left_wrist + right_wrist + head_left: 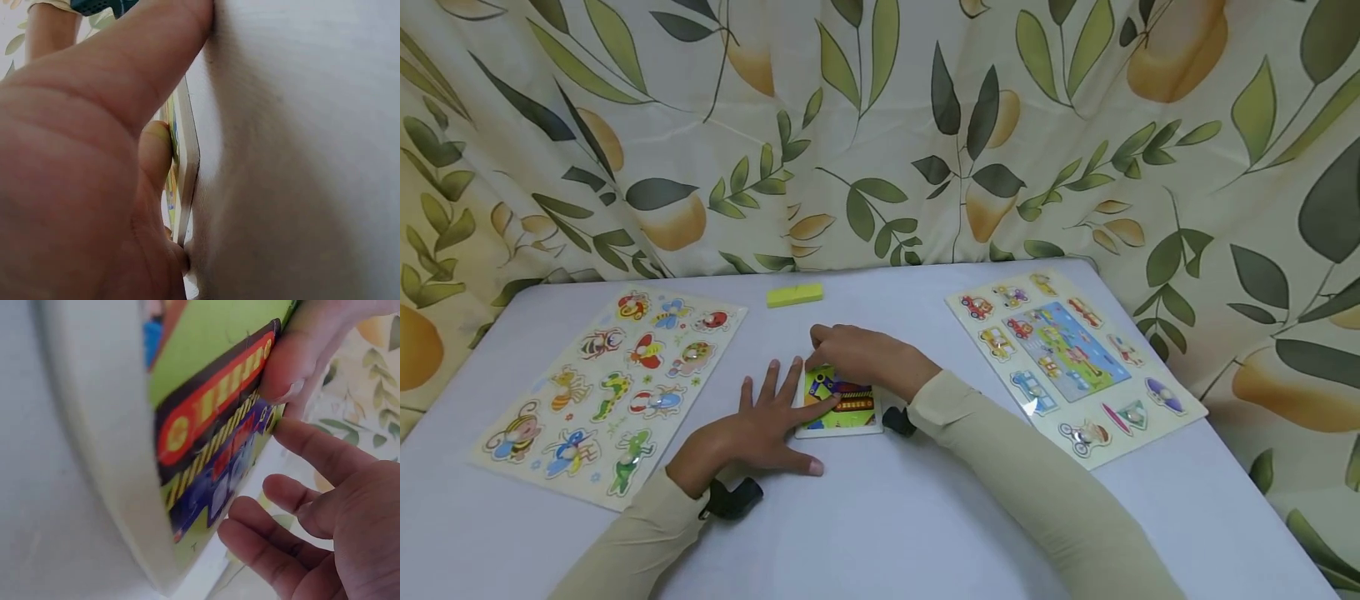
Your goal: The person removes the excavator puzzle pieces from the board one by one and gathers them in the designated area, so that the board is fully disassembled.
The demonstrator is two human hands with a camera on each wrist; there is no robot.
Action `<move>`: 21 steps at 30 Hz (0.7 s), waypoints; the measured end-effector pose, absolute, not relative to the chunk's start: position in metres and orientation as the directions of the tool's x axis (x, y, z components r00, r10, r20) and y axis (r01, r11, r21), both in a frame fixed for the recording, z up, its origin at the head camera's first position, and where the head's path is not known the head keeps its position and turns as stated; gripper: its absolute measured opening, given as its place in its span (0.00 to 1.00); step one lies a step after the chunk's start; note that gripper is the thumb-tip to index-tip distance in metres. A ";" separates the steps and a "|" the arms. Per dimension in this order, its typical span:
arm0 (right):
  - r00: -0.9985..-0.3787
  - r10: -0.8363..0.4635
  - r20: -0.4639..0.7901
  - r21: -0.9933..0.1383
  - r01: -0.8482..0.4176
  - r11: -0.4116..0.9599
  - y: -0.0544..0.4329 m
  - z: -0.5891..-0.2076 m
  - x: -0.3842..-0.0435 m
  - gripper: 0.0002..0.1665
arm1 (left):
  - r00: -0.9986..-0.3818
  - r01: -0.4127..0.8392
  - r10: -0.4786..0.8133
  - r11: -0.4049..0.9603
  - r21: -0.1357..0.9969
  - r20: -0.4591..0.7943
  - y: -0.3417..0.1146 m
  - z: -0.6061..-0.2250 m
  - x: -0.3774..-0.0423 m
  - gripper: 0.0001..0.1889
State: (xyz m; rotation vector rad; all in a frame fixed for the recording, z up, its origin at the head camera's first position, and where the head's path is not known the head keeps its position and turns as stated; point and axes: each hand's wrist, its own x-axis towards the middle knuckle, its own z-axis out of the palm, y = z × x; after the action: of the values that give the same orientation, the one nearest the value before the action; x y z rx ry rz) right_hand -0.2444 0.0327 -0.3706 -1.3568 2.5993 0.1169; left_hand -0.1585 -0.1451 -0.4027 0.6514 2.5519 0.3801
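Note:
A small puzzle board [848, 418] with a digger picture lies flat on the table in the head view. My left hand [758, 442] is spread at its left side, its forefinger laid across the picture. In the left wrist view, the big thumb partly covers the board's pale edge [187, 162]. Over the board's far edge reaches my right hand [853, 358], hiding the upper part of the picture. The right wrist view has its bent, relaxed fingers [250, 537] beside the picture [212, 406], one fingertip touching the picture's border near the left forefinger.
On the left lies an insect puzzle board [647, 358]; on the right, a vehicle puzzle board [1060, 367]. A yellow-green block [795, 295] sits near the table's back edge, before a leaf-patterned curtain [880, 133]. Dark wrist cameras [736, 500] show at both cuffs.

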 end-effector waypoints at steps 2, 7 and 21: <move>-0.552 -0.805 -0.219 -0.019 -0.822 0.569 0.030 -0.370 -0.244 0.26 | -0.776 0.380 0.510 0.847 0.371 -0.372 -0.147 -0.402 -0.158 0.48; -0.572 -0.784 -0.240 -0.026 -0.804 0.594 0.030 -0.374 -0.244 0.27 | -0.774 0.379 0.517 0.841 0.387 -0.365 -0.146 -0.401 -0.157 0.47; -0.582 -0.792 -0.186 -0.047 -0.799 0.599 0.033 -0.378 -0.245 0.24 | -0.775 0.372 0.503 0.852 0.367 -0.382 -0.143 -0.395 -0.154 0.47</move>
State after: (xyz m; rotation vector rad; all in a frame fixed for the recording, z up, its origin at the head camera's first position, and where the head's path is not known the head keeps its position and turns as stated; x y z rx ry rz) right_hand -0.2450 0.0335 -0.3778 -1.3271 2.6374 0.0615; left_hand -0.1544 -0.1430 -0.3953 0.6423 2.5518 0.3744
